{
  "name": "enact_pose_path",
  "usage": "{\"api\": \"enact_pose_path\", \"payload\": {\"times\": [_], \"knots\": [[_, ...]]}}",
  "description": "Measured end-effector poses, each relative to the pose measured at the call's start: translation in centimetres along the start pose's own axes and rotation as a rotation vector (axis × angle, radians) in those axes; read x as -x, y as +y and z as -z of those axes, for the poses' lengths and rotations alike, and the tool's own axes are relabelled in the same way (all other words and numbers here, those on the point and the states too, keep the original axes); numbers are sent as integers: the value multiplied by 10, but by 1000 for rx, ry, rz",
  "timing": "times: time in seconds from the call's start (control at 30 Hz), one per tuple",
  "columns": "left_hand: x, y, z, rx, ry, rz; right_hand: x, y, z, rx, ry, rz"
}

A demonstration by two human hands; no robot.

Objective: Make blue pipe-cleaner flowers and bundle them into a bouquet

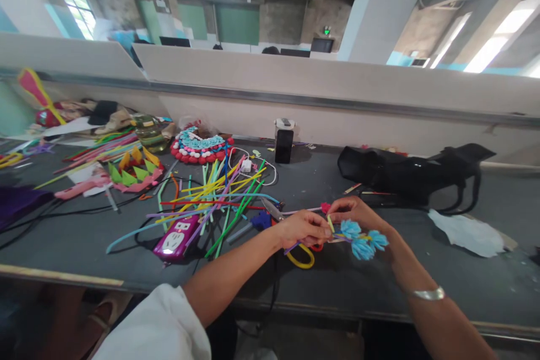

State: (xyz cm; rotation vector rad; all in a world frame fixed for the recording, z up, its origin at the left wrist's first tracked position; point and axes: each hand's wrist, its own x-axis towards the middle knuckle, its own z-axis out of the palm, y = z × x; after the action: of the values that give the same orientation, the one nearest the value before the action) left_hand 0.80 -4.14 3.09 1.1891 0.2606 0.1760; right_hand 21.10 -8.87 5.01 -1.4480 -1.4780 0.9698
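Observation:
My left hand (304, 228) is closed in a pinch around the thin purple stem of a light-blue fuzzy flower sprig (361, 248). Its blue tufts point right, below my right hand (358, 215). Between the right fingertips is a short yellow-green pipe cleaner (330, 224), held against the stem; exactly how it meets the stem is too small to tell. A pink-red tuft (325, 208) shows just behind the fingertips. Under my left hand lies a pair of scissors with a yellow handle loop (302, 259), partly hidden by the hand.
Loose pipe cleaners (219, 188) spread across the table to the left, near a purple power socket (177, 238). Behind them sits a beaded, fuzzy piece (200, 143). A phone (284, 146) stands upright by the partition. A black bag (388, 171) and white paper (466, 233) lie right.

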Motion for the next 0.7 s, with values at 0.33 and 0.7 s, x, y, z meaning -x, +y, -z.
{"api": "enact_pose_path", "payload": {"times": [0.33,0.7], "knots": [[0,0,1,-426,209,-69,-11,-80,4,795,-379,422],[0,12,1,252,389,-234,51,-55,-41,1064,175,739]]}}
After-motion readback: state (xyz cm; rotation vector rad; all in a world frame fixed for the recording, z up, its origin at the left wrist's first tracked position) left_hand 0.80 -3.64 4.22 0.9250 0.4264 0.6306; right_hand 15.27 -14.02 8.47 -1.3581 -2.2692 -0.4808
